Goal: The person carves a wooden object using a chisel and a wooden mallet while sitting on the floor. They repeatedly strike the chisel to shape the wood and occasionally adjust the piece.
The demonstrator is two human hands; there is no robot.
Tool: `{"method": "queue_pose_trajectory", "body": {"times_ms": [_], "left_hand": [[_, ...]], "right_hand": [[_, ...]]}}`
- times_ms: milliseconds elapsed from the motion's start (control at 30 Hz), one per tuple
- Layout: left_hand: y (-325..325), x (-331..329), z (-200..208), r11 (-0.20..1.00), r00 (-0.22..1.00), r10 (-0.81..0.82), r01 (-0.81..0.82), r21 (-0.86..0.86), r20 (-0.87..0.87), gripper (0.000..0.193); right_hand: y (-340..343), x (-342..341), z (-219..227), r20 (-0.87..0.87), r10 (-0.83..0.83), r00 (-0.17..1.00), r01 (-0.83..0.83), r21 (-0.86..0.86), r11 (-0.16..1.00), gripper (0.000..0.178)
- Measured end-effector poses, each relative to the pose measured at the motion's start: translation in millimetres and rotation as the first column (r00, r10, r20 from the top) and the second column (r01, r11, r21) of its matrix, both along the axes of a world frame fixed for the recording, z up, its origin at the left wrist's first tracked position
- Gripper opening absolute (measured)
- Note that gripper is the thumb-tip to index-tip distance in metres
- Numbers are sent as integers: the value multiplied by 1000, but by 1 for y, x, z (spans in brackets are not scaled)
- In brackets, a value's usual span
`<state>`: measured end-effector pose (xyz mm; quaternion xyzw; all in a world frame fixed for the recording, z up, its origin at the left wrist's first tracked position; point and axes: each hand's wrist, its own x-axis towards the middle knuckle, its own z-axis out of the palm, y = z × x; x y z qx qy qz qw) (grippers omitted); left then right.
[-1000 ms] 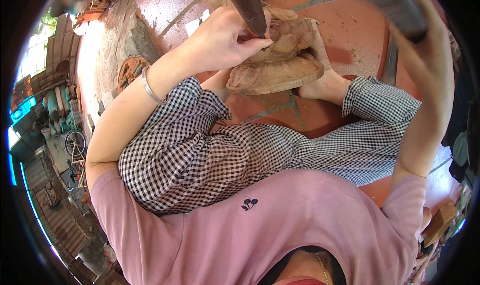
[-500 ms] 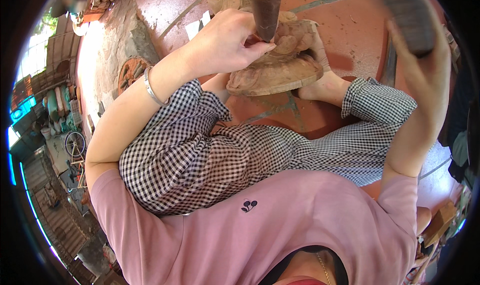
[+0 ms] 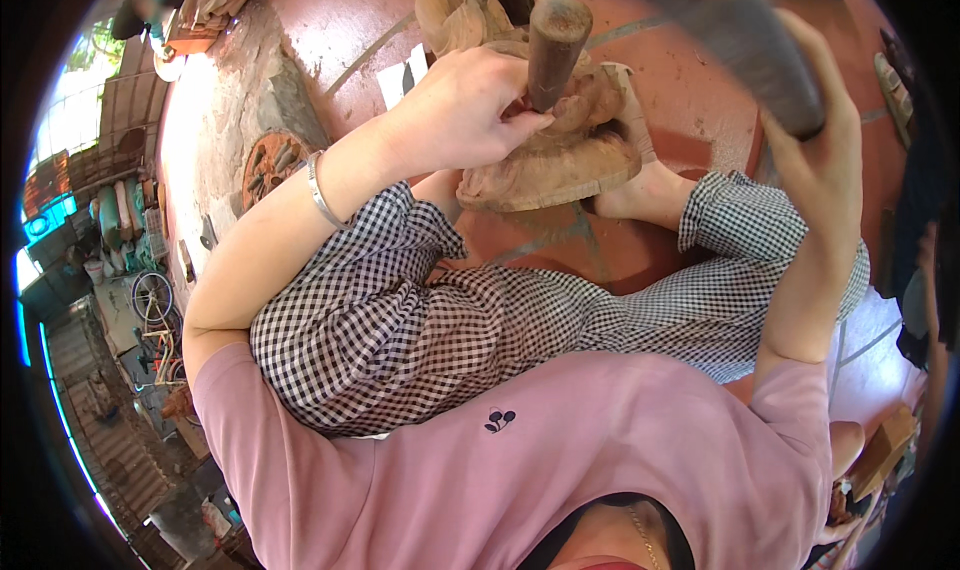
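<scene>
My left hand [image 3: 470, 108] is closed around a chisel with a thick, round wooden handle [image 3: 556, 55] that stands nearly upright. The blade is hidden by my fingers and the wood. Beneath it lies a brown wood carving [image 3: 550, 178] with rounded relief and a flat-cut base facing me. My bare right foot [image 3: 645, 188] rests against the carving's right side; the other foot is mostly hidden behind my left forearm. Raised at the upper right, my right hand [image 3: 825, 145] grips a dark wooden mallet [image 3: 755, 55], blurred by motion and apart from the chisel.
Paler carved wood [image 3: 450, 15] lies beyond the chisel; I cannot tell whether it is the same piece. To the left are a rough log [image 3: 285, 95] and a round container of tools [image 3: 272, 168]. Red tiles [image 3: 690, 95] cover the floor. A bicycle [image 3: 152, 300] stands far left.
The mallet has swung leftward, nearer the chisel, and my right hand has moved left with it. The chisel handle leans differently, its top now showing. My whole view has shifted slightly.
</scene>
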<state>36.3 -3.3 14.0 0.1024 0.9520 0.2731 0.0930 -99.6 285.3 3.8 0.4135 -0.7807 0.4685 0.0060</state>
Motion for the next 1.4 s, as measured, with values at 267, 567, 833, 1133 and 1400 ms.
{"method": "queue_pose_trajectory", "body": {"times_ms": [267, 567, 833, 1133, 1400], "left_hand": [[7, -3, 4, 997, 999, -16, 13, -73, -41, 16], [12, 5, -4, 987, 969, -85, 50, -153, -234, 16], [-10, -2, -2, 875, 932, 272, -343, 341, 241, 11], [-3, 2, 1, 998, 999, -40, 41, 43, -36, 12], [-1, 2, 1, 998, 993, -27, 34, 61, -118, 13]], "right_hand": [[-4, 10, 2, -41, -56, 998, 51, -122, 991, 63], [-6, 8, 3, -229, -48, 972, 41, -34, 999, 61], [9, -8, -24, 290, -117, 950, 135, -45, 990, 43], [8, -13, -24, 125, -64, 990, 78, -110, 991, 52], [7, -13, -19, 143, -4, 990, 11, -50, 999, 53]]}}
